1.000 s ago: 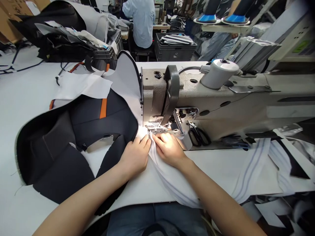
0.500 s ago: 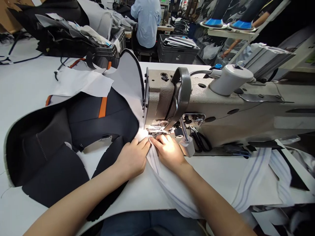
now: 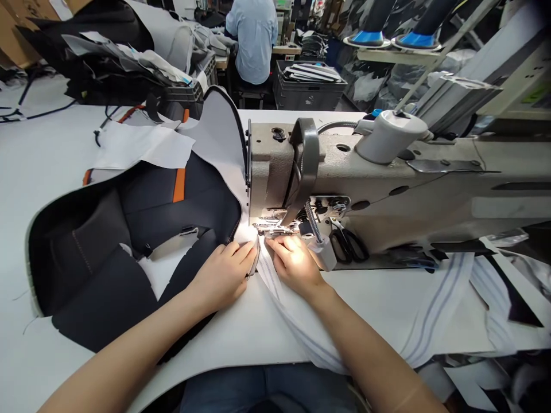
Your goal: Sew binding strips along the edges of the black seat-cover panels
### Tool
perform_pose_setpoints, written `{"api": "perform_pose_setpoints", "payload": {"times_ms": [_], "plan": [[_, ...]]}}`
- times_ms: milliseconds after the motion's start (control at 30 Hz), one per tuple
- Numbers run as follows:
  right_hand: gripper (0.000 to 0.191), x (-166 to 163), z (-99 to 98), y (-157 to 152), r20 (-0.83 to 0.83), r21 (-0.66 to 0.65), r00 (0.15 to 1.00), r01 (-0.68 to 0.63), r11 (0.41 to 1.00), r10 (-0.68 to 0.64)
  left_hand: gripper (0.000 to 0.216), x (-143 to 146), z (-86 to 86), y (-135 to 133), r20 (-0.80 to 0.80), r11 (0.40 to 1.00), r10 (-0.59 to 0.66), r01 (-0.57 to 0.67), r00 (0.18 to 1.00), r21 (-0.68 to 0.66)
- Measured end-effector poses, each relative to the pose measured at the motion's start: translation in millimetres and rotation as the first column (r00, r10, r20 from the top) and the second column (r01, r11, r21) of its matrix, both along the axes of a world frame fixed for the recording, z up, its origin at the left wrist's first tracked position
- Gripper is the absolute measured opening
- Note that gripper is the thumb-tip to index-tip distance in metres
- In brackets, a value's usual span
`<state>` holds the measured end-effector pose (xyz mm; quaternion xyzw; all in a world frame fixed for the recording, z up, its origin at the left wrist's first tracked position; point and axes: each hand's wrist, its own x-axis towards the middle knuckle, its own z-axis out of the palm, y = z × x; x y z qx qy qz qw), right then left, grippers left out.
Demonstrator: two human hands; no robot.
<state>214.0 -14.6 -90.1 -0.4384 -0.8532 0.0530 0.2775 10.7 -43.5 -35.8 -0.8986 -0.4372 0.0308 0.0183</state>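
My left hand (image 3: 224, 274) lies on the edge of a dark seat cover piece (image 3: 142, 229) with orange stripes, its fingers pressed together on the fabric just left of the presser foot (image 3: 275, 229). My right hand (image 3: 295, 263) presses a white strip with grey stripes (image 3: 297, 321) flat right in front of the needle, fingers held close. Both hands sit side by side under the head of the grey sewing machine (image 3: 344, 172), which is lit by a small lamp.
Black scissors (image 3: 346, 244) lie on the machine bed to the right. The striped white strip trails off the table edge at right (image 3: 443, 304). White fabric (image 3: 142, 146) and piled dark pieces (image 3: 107, 63) sit at the back left. A person in a light blue shirt (image 3: 253, 37) sits beyond.
The view shifted slightly. Both hands stay at the presser foot, with the left hand's fingers now curled a little tighter on the fabric edge.
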Motion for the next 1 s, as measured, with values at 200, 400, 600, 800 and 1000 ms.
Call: {"api": "perform_pose_setpoints", "payload": {"times_ms": [200, 400, 600, 800, 1000], "plan": [[0.033, -5.1, 2.9, -4.7, -0.052, 0.009, 0.992, -0.117, 0.993, 0.117, 0.039, 2.1, -13.3, 2.0, -0.01, 0.996, -0.053, 0.054, 0.999, 0.07], [0.034, -11.6, 5.5, -6.7, -0.061, -0.043, 0.993, -0.1, 0.994, 0.097, 0.037, 7.6, -19.6, 1.2, -0.008, 0.983, 0.009, -0.007, 1.0, 0.185], [0.034, -15.1, 4.7, -5.3, -0.037, -0.019, 0.997, -0.063, 0.998, 0.063, 0.028, 11.9, -21.4, 18.5, 0.063, 0.993, 0.057, -0.063, 0.996, 0.097], [0.036, -11.9, 2.3, -1.1, -0.018, -0.047, 0.998, -0.056, 0.997, 0.056, 0.029, 14.0, -23.5, 26.7, 0.129, 0.994, 0.082, -0.09, 0.988, 0.056], [0.03, -21.9, 17.0, -7.4, 0.073, -0.041, 0.997, 0.043, 0.998, -0.04, 0.028, 9.3, -20.1, 23.1, 0.1, 0.979, -0.135, 0.117, 0.986, 0.167]]}}
